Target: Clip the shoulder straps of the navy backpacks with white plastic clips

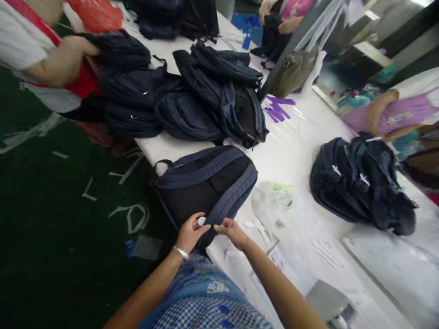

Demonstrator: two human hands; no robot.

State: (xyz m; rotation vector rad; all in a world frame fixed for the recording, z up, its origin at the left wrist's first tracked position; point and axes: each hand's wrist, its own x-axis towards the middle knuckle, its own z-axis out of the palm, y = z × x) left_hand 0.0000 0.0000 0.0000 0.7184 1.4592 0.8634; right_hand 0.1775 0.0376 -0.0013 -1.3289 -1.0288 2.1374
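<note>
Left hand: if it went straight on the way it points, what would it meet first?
Probably the backpack's nearer strap, right beside the left hand, though depth is hard to judge.

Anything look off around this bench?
Mostly floor litter: loose white strips and a clear, blue-edged piece lie on the dark floor beside the white table, like dropped scraps. The nearest backpack shows no obvious damage.

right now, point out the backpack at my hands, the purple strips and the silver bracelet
backpack point(200, 191), head view, black back panel between the straps
purple strips point(276, 108), head view, middle of the bunch
silver bracelet point(181, 252), head view, front of the band
</note>
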